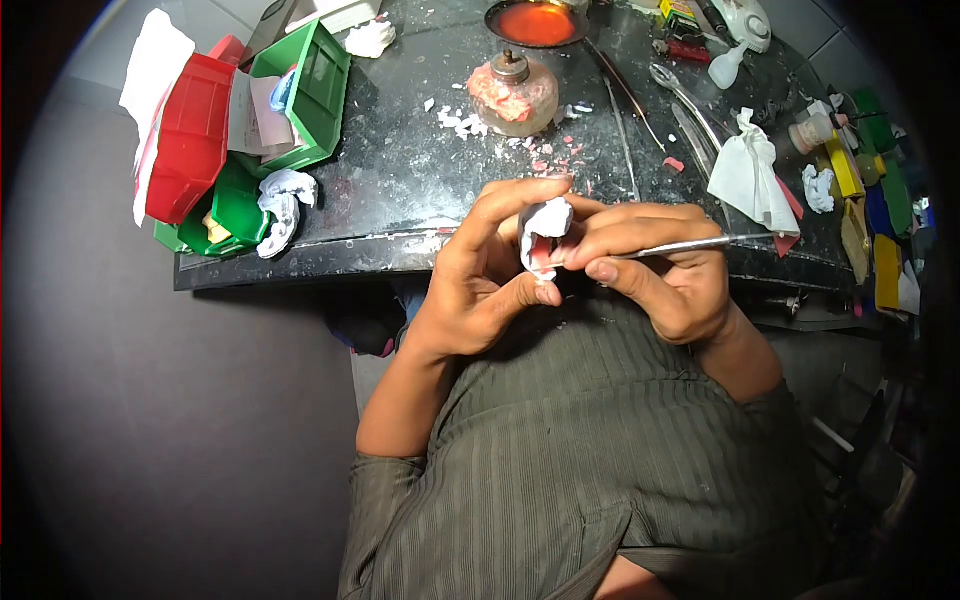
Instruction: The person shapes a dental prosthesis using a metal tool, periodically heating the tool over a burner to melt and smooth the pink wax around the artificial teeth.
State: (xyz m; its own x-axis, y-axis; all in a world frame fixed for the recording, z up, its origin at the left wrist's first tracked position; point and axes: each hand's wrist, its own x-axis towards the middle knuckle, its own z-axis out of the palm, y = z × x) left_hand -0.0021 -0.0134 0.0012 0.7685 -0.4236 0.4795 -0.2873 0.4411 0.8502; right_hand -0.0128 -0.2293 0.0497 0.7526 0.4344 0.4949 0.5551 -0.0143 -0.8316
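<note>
My left hand (478,270) holds a white plaster dental cast (550,215) between thumb and fingers, just in front of the bench edge. Pink wax (541,250) shows on the cast's inner side. My right hand (665,265) grips a thin metal wax carver (690,245) like a pen. Its tip meets the lower part of the cast near my left thumb, though the exact contact is partly hidden by fingers. The carver's other end points right, over the bench edge.
A glass spirit lamp (530,105) smeared with pink wax stands mid-bench, before a dish of orange-red wax (535,25). Green bins (315,110), a red bin (190,140) and plaster casts (283,210) are left. Metal tools (690,95) and crumpled tissue (745,170) lie right.
</note>
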